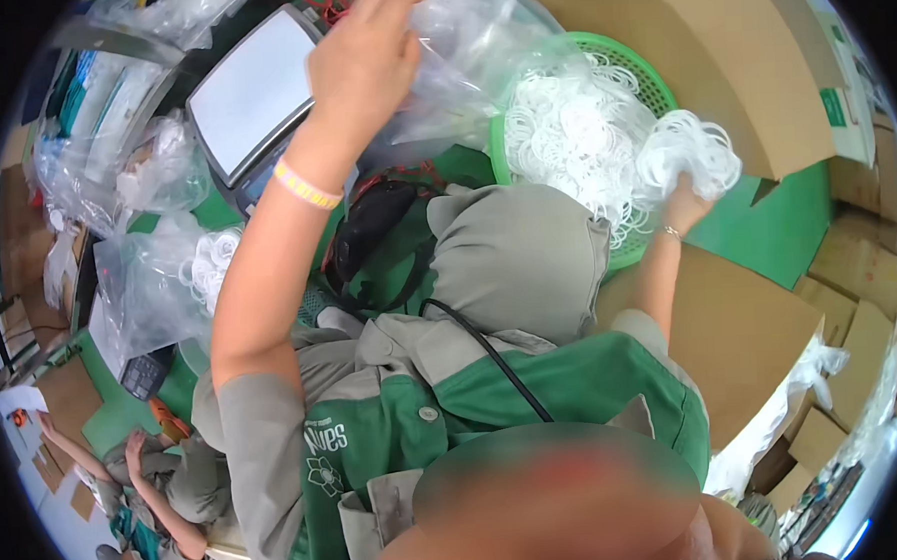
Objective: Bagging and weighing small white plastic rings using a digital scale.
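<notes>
White rings: you hold a bunch of thin white rings (pixel 691 151) in your right hand, at the right rim of the green basket (pixel 650 81), far right in the scene.
Right hand: your right hand (pixel 683 205) is clenched around this bunch from below.
Left hand: your left hand (pixel 364 58) is raised far in the middle and grasps the clear plastic bag (pixel 469 59) at its top edge; the fingers are closed on the film.
Basket: it stands on the green surface (pixel 767 231) and is full of more white rings (pixel 572 124).
Scale: a grey weighing scale (pixel 252 93) sits left of your left arm.
Other bags: clear bags with rings (pixel 173 272) lie on the left.
Boxes: a big cardboard box (pixel 698 39) is just beside the basket, far right.
</notes>
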A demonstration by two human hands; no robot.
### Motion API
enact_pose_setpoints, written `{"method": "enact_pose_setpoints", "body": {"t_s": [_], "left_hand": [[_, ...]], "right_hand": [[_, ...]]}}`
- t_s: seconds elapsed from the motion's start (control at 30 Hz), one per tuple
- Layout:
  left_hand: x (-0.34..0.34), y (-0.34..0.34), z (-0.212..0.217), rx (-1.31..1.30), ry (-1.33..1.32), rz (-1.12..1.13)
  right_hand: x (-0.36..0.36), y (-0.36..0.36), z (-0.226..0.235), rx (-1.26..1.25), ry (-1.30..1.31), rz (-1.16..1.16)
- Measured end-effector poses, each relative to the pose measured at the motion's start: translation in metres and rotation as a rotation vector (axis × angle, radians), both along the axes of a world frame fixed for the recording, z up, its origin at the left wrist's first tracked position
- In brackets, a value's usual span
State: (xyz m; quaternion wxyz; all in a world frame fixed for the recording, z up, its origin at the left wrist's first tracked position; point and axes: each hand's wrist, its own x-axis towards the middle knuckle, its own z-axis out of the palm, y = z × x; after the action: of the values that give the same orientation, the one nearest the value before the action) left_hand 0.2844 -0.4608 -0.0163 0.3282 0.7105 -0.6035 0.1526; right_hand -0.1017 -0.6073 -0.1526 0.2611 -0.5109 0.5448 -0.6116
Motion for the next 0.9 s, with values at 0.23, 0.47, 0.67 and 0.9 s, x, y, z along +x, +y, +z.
{"method": "enact_pose_setpoints", "body": {"t_s": [0.23,0.47,0.67,0.9], "left_hand": [[-0.012,-0.028,-0.008,0.337,0.250,-0.181],[-0.013,-0.045,-0.012,0.212,0.572,-0.525],[-0.002,-0.008,-0.005,0.429,1.134,-0.470],[-0.037,0.012,0.004,0.601,1.209,-0.691]], "right_hand": [[0.059,0.021,0.094,-0.069,-0.389,0.085],[0.159,0.020,0.031,-0.494,1.077,0.119],[0.231,0.060,0.024,-0.361,0.543,1.015],[0.274,0.040,-0.038,-0.079,1.049,1.429]]}}
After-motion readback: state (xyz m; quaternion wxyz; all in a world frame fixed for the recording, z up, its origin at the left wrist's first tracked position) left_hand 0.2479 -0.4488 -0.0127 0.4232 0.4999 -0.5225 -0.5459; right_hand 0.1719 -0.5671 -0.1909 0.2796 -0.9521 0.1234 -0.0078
